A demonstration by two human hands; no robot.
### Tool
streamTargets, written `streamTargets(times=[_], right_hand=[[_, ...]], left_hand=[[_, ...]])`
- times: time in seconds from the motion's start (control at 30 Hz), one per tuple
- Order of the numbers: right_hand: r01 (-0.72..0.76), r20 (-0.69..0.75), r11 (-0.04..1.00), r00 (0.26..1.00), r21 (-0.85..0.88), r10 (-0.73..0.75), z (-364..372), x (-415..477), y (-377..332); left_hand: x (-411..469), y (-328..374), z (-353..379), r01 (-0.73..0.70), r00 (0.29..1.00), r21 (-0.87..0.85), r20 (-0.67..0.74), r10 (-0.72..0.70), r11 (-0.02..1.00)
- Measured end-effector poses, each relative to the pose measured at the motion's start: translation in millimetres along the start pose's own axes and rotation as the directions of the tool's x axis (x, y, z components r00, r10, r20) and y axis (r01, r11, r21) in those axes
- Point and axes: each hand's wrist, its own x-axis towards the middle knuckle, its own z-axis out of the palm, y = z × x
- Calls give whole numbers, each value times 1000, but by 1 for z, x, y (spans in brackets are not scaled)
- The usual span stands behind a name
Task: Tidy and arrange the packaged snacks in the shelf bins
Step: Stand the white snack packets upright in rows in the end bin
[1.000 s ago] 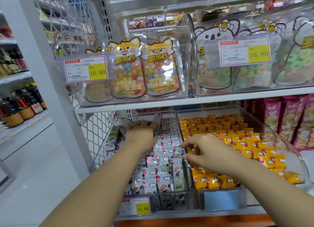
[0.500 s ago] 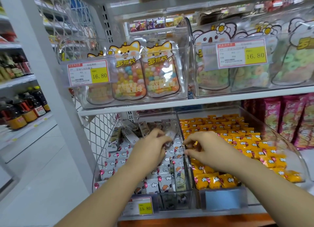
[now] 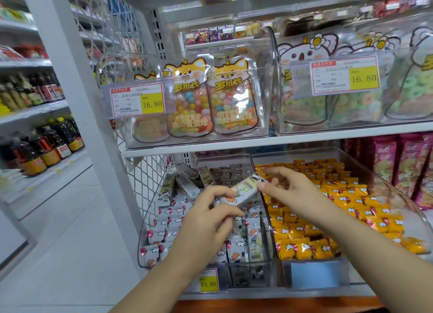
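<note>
A clear shelf bin (image 3: 150,221) on the lower shelf holds several small white snack packets with cartoon prints. Beside it on the right, a second clear bin (image 3: 396,193) is full of orange snack packets (image 3: 328,209). Both hands hold one long white-and-green snack packet (image 3: 243,191) above the divider between the bins. My left hand (image 3: 210,216) grips its lower left end. My right hand (image 3: 293,191) pinches its upper right end.
The upper shelf carries clear bins of candy pouches (image 3: 210,102) and ring gummies (image 3: 328,97) with yellow 16.80 price tags (image 3: 138,99). Pink snack bags (image 3: 407,170) stand at the right. Sauce bottles (image 3: 42,148) line shelves to the left, past a white post (image 3: 77,83).
My left hand has pulled back from the rear of the white-packet bin with a long packet. My right hand has risen from the orange packets and taken the packet's other end.
</note>
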Motion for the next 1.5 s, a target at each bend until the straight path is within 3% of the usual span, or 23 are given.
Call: streamTargets(times=[0.13, 0.27, 0.37, 0.43, 0.5, 0.6, 0.67, 0.7, 0.8, 0.93, 1.1, 1.17, 1.27, 1.5], right_hand=[[-14, 116, 994, 993, 107, 2, -7, -5, -5], [-30, 141, 969, 990, 245, -5, -15, -10, -10], [-41, 177, 962, 984, 271, -8, -18, -12, -12], [-47, 198, 961, 980, 273, -8, -16, -13, -11], [-49, 190, 964, 982, 262, -2, -14, -13, -10], [-42, 157, 975, 988, 219, 8, -12, -12, -8], [-22, 162, 982, 987, 187, -9, -10, -13, -9], [-6, 164, 983, 986, 182, -24, -9, -14, -10], [94, 103, 981, 988, 168, -113, -9, -16, -14], [200, 103, 957, 969, 211, -225, -16, -20, -22], [195, 90, 978, 975, 69, -201, -26, -21, -20], [211, 1, 976, 978, -50, -211, -26, -21, -15], [252, -126, 958, 955, -137, -269, -25, -22, -12], [295, -254, 954, 921, -45, -297, -24, -23, -15]], left_hand=[[8, 13, -3, -3, 999, -91, -54, -2, 996], [16, 25, -2, 148, 974, -280, -126, -189, 949], [29, 36, -2, 337, 883, -585, -75, -464, 737], [37, 34, 0, 428, 803, -638, -57, -593, 640], [43, 30, 3, 478, 738, -707, 2, -675, 521], [47, 29, 9, 533, 637, -807, 186, -748, 253], [49, 32, 11, 549, 611, -821, 266, -745, 157], [50, 31, 12, 550, 623, -817, 262, -737, 174], [54, 34, 11, 561, 724, -729, 203, -659, 392], [59, 40, 7, 554, 812, -585, 226, -538, 592], [59, 27, 1, 603, 791, -505, 276, -547, 617], [56, 15, 3, 580, 813, -282, 262, -520, 764], [53, 1, 13, 482, 806, 64, 359, -471, 874], [64, 0, 38, 177, 759, 401, 526, -384, 899]])
